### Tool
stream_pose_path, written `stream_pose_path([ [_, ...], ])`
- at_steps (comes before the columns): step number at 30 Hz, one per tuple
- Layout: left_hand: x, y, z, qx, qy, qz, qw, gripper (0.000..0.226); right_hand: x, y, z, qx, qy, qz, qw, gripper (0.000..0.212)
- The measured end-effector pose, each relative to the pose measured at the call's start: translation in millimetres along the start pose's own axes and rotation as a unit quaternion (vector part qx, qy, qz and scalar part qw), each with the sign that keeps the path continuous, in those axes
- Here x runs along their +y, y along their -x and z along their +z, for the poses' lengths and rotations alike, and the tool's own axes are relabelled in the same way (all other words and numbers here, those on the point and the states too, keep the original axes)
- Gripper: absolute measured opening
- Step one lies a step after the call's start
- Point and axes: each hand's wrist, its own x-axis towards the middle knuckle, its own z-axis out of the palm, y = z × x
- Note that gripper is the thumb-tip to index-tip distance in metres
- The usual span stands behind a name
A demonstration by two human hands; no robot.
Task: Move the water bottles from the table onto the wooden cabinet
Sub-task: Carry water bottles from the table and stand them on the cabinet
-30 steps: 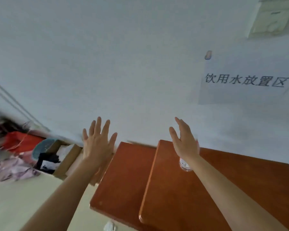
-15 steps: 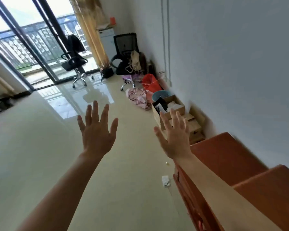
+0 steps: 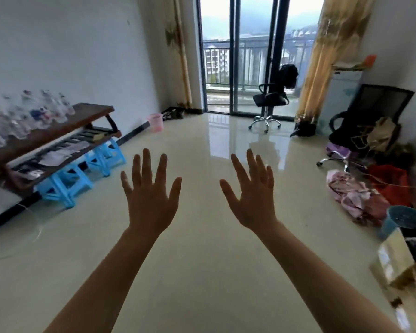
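Observation:
Several clear water bottles (image 3: 31, 114) stand blurred in rows on a dark wooden table (image 3: 82, 118) along the left wall. My left hand (image 3: 149, 195) and my right hand (image 3: 252, 198) are raised in front of me over the floor, both with fingers spread and nothing in them. They are well to the right of the table and far from the bottles. The wooden cabinet is out of view.
Blue plastic stools (image 3: 67, 183) sit under the table. A pink bucket (image 3: 155, 122) stands by the left wall. Office chairs (image 3: 269, 102), a pile of clothes (image 3: 356, 198), a blue basin (image 3: 408, 217) and cardboard boxes (image 3: 394, 263) line the right side. Glossy floor (image 3: 202, 260) lies ahead.
The view has swung left from the cabinet and wall to face the room and the table with bottles. Both hands stay raised and empty.

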Motion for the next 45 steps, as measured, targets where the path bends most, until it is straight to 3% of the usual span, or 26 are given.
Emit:
stream_pose_path([
  [8, -155.0, -67.0, 43.7, 0.022, -0.068, -0.100, 0.992, 0.067, -96.4, -123.6, 149.1, -0.054, -0.073, -0.115, 0.989, 0.067],
  [20, -277.3, -242.7, 135.4, 0.070, -0.187, -0.210, 0.957, 0.065, -169.9, -364.1, 331.2, -0.086, -0.187, -0.281, 0.937, 0.065],
  [23, -308.9, -274.6, 149.9, 0.085, -0.206, -0.244, 0.944, 0.064, -194.5, -408.5, 371.6, -0.096, -0.213, -0.293, 0.927, 0.065],
  [29, -405.3, -315.5, 194.7, 0.042, -0.213, -0.304, 0.927, 0.067, -252.1, -472.8, 480.6, -0.129, -0.221, -0.321, 0.912, 0.066],
  [40, -646.7, -437.1, 242.7, 0.044, -0.199, -0.318, 0.926, 0.068, -412.7, -597.6, 670.5, -0.151, -0.188, -0.326, 0.914, 0.066],
  [45, -721.3, -493.4, 281.8, 0.033, -0.198, -0.310, 0.929, 0.066, -441.9, -660.2, 739.3, -0.147, -0.174, -0.329, 0.916, 0.066],
])
